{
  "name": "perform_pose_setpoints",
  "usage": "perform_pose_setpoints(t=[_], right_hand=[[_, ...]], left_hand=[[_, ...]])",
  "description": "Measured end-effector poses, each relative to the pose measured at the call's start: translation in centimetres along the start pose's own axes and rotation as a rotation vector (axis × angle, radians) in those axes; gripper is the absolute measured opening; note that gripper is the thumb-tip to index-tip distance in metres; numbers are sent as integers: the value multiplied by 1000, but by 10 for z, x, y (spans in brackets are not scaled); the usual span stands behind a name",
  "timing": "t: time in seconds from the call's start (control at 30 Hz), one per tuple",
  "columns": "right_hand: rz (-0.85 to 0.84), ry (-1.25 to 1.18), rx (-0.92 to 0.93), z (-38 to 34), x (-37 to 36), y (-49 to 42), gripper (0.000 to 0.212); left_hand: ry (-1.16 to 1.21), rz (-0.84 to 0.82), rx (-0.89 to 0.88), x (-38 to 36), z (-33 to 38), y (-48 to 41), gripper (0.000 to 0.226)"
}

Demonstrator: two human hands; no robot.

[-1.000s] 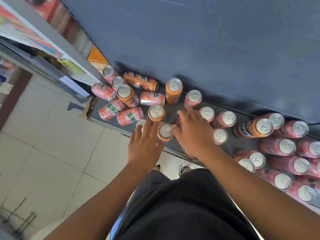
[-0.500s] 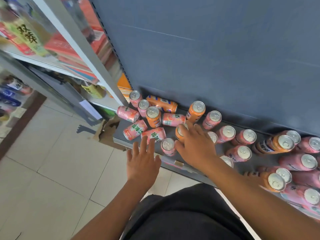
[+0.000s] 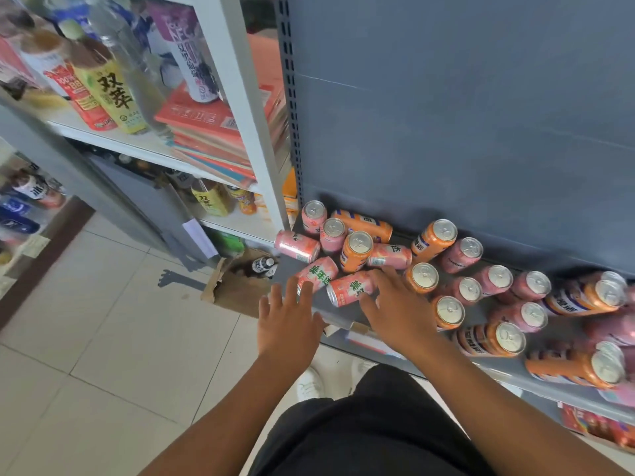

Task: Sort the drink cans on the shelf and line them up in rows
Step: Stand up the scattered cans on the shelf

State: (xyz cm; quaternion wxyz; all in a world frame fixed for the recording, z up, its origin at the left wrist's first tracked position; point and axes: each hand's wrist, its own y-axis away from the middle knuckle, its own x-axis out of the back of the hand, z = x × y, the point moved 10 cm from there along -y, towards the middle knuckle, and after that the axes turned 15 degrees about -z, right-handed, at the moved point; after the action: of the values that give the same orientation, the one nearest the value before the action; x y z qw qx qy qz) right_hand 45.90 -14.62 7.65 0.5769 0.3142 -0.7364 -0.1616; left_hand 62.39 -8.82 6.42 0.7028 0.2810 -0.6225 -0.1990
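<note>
Cans lie jumbled on the grey shelf (image 3: 481, 314), pink and orange mixed, some upright and some tipped over. My right hand (image 3: 400, 312) is spread flat with nothing in it, fingertips at a fallen pink can (image 3: 348, 288) near the front edge. My left hand (image 3: 288, 322) is also spread and empty, its fingertips just short of another fallen pink can (image 3: 318, 274). An upright orange can (image 3: 424, 278) stands just right of my right hand. Farther right, more cans crowd the shelf against the blue back panel (image 3: 464, 115).
</note>
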Motion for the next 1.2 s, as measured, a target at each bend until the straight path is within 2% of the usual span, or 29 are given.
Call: perform_pose_setpoints(t=[0.27,0.4,0.47,0.63,1.0,1.2], right_hand=[[-8,-221,-70,28,21,-31,50],[26,-326,-34,33,39,-58,37],[-8,-299,-35,41,42,-76,34],[-93,-178,-89,70,45,-107,47],[-246,-139,-182,86,14,-159,47],[-315,-80,-211,90,-12,-189,60]], left_hand=[[-40,-46,-7,12,20,-32,53],[-86,-76,-10,19,31,-54,53],[-94,-84,-23,21,38,-65,53],[-95,-149,-56,3,49,-87,57],[-104,-195,-254,-33,77,-132,55],[-33,-207,-300,-54,91,-160,60]])
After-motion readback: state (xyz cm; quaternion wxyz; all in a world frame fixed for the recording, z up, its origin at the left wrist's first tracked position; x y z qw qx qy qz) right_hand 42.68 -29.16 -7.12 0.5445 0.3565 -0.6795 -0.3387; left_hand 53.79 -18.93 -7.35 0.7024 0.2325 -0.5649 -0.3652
